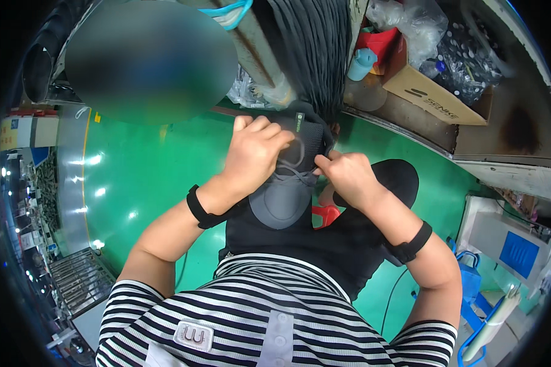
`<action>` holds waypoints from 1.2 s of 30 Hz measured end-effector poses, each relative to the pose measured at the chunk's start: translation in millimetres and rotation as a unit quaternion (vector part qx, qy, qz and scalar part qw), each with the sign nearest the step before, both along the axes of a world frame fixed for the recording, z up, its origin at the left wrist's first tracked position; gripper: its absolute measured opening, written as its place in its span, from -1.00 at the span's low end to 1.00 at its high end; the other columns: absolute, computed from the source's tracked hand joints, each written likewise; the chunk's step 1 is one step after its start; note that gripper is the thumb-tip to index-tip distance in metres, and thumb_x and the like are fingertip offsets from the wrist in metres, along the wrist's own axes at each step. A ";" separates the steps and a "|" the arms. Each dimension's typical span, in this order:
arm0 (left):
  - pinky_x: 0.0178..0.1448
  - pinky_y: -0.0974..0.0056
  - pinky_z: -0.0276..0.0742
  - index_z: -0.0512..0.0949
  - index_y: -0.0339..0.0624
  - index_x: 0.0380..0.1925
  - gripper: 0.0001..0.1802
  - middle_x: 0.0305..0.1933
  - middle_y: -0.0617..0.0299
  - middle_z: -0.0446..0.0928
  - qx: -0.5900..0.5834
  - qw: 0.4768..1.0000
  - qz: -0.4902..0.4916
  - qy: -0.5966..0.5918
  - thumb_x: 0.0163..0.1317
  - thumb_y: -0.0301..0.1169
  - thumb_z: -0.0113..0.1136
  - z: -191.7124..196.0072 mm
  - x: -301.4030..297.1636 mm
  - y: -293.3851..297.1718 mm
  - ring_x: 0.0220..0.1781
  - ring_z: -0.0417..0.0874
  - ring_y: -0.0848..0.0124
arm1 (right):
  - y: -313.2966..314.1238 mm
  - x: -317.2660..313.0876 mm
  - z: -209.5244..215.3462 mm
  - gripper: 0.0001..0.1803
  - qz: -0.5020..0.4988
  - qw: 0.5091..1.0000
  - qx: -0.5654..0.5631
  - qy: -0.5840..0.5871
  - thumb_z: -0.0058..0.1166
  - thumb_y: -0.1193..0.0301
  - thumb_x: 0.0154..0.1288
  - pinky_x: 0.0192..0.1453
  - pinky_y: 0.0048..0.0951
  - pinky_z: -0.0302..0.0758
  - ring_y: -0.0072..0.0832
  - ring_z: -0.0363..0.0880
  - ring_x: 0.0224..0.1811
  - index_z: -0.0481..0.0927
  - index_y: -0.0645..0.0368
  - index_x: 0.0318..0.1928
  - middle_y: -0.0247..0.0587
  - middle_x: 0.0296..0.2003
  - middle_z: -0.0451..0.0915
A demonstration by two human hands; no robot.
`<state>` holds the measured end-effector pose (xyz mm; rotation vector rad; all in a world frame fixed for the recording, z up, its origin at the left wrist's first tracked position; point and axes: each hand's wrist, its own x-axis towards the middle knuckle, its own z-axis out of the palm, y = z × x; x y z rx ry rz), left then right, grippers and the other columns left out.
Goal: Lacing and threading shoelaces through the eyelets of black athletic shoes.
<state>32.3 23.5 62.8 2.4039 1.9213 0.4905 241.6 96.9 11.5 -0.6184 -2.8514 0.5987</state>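
Note:
A dark grey shoe (281, 205) lies over my lap, its rounded toe toward me and its labelled tongue (306, 134) pointing away. A grey shoelace (297, 174) crosses the front of the shoe and loops up over the tongue. On the left side of the opening, my left hand (257, 147) has its fingers curled and closed on the lace. My right hand (347, 175) pinches at the right edge of the shoe, with thumb and forefinger on the lace beside the eyelets. The fingertips partly cover what they hold.
A thick hank of long black laces (315, 55) hangs just beyond the shoe, beside a metal post (254, 52). An open cardboard box (438, 101) with small dark parts in plastic stands on the shelf at far right. Part of a red stool (326, 215) shows below my legs.

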 end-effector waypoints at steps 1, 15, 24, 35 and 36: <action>-0.04 0.20 0.30 0.59 -0.11 -0.39 -0.89 -0.36 0.27 0.56 0.004 1.000 0.013 -0.005 0.06 -0.55 0.25 -0.6 -0.2 0.8 -0.19 0.53 0.27 | -5.3 -0.5 3.8 -0.80 -0.038 0.999 -0.020 -0.028 0.15 0.24 0.20 -0.37 -0.25 0.52 -0.18 0.63 -0.47 0.54 0.10 -0.37 -0.22 -0.52 0.59; -0.15 0.26 0.46 0.51 -0.20 -0.24 -0.81 -0.31 0.20 0.55 -0.006 0.987 0.017 -0.161 0.15 -0.45 0.24 7.3 -6.1 4.7 -0.28 0.56 0.25 | -51.7 -29.6 -20.3 -0.95 -0.354 0.914 -0.118 0.157 0.25 0.41 0.09 -0.10 -0.21 0.36 -0.20 0.35 -0.18 0.66 0.03 -0.38 -0.15 -0.30 0.34; 0.19 -0.07 0.21 0.57 -0.15 -0.51 -0.86 -0.32 0.21 0.42 0.039 0.988 -0.024 0.147 -0.16 -0.45 0.24 -7.3 -3.5 -16.3 -0.01 0.45 0.23 | -112.1 -24.0 74.9 -0.88 0.083 0.885 -0.311 0.337 0.30 0.47 0.07 -0.16 -0.35 0.43 -0.31 0.48 -0.21 0.64 0.17 -0.36 -0.22 -0.38 0.44; 0.07 0.12 0.29 0.54 -0.10 -0.53 -0.92 -0.33 0.27 0.42 -0.074 0.981 -0.181 0.011 -0.02 -0.44 0.28 -11.7 -16.8 31.2 -0.06 0.45 0.23 | -86.9 0.4 28.0 -0.89 -0.281 0.682 -0.589 0.331 -0.04 0.44 0.45 -0.45 -0.66 0.27 -0.77 0.30 -0.55 0.50 0.21 -0.22 -0.50 -0.58 0.39; 0.06 0.12 0.30 0.53 -0.08 -0.55 -0.89 -0.34 0.30 0.43 -0.105 0.978 -0.179 -0.011 -0.05 -0.44 0.31 -10.0 -18.2 33.6 -0.07 0.45 0.24 | -84.7 1.9 24.0 -0.89 -0.291 0.667 -0.594 0.343 -0.08 0.43 0.48 -0.41 -0.70 0.23 -0.78 0.28 -0.53 0.47 0.21 -0.17 -0.50 -0.57 0.38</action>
